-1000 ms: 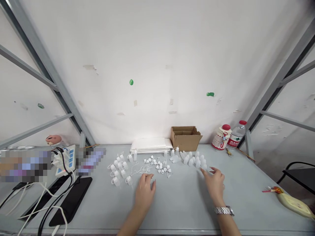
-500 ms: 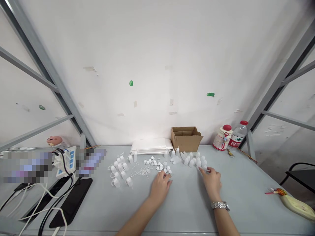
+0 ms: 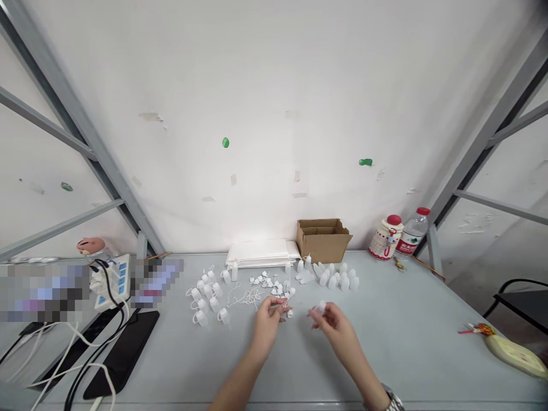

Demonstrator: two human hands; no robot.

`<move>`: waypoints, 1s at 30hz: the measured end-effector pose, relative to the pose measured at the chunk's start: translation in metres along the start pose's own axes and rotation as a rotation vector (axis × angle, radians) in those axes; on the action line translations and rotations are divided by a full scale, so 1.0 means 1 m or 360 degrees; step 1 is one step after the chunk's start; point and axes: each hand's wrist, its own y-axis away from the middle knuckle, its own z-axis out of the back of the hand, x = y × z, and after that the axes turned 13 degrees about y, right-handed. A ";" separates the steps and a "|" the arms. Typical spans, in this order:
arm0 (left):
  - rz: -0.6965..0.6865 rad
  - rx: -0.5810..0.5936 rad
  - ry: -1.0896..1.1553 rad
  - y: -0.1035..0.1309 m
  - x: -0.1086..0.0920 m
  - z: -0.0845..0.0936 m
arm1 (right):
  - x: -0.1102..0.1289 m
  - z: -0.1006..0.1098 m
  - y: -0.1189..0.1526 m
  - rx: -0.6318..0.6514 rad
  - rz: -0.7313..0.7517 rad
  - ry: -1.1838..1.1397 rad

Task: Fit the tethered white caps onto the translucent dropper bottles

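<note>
My left hand (image 3: 270,319) is closed in a pinch on a small white cap (image 3: 290,314), which pokes out past the fingertips. To its right, my right hand (image 3: 336,325) grips a small translucent bottle (image 3: 321,306) between thumb and fingers. A gap of bare table lies between the two hands. Beyond my left hand is a pile of loose white caps (image 3: 278,287) with thin white loops (image 3: 252,297) beside it. Several uncapped bottles (image 3: 343,281) stand behind my right hand. On the left, several bottles with looped caps (image 3: 208,290) stand in a group.
An open cardboard box (image 3: 324,245) and a stack of white envelopes (image 3: 261,253) sit by the wall. A red-lidded jar (image 3: 385,242) and a water bottle (image 3: 413,234) stand back right. Cables, a power strip (image 3: 115,279) and a black phone-like slab (image 3: 122,357) occupy the left.
My right hand has come left and nearer from the uncapped bottles with one bottle in it. My left hand has drawn back slightly from the pile with a cap in its fingers.
</note>
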 end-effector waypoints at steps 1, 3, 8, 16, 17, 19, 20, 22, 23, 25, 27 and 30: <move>0.0088 0.0012 0.0229 0.003 -0.006 -0.001 | 0.006 -0.008 0.005 0.0084 0.0021 0.0008; 0.0170 0.0019 0.0591 0.011 -0.018 -0.002 | 0.014 -0.022 0.012 0.0181 0.0069 0.0073; 0.0147 -0.0062 0.0764 0.022 -0.032 0.001 | 0.018 -0.038 0.018 0.0128 0.0081 0.0178; 0.0148 -0.0046 0.0747 0.026 -0.031 0.004 | 0.024 -0.041 0.022 0.0381 0.0079 0.0044; 0.0153 -0.0039 0.0760 0.027 -0.031 0.004 | 0.024 -0.042 0.023 0.0374 0.0085 0.0069; 0.0159 -0.0031 0.0792 0.030 -0.032 0.003 | 0.024 -0.042 0.023 0.0357 0.0074 0.0108; 0.0162 -0.0032 0.0807 0.031 -0.032 0.003 | 0.024 -0.042 0.023 0.0347 0.0060 0.0123; 0.0159 -0.0048 0.0814 0.032 -0.032 0.004 | 0.024 -0.042 0.023 0.0332 0.0034 0.0147; 0.0150 -0.0056 0.0800 0.033 -0.032 0.004 | 0.024 -0.042 0.023 0.0325 0.0025 0.0162; 0.0122 -0.0073 0.0755 0.033 -0.031 0.005 | 0.025 -0.042 0.024 0.0310 0.0024 0.0201; 0.0090 -0.0070 0.0713 0.032 -0.029 0.006 | 0.026 -0.043 0.024 0.0298 0.0030 0.0238; 0.0075 -0.0079 0.0711 0.031 -0.025 0.006 | 0.026 -0.044 0.026 0.0296 0.0033 0.0264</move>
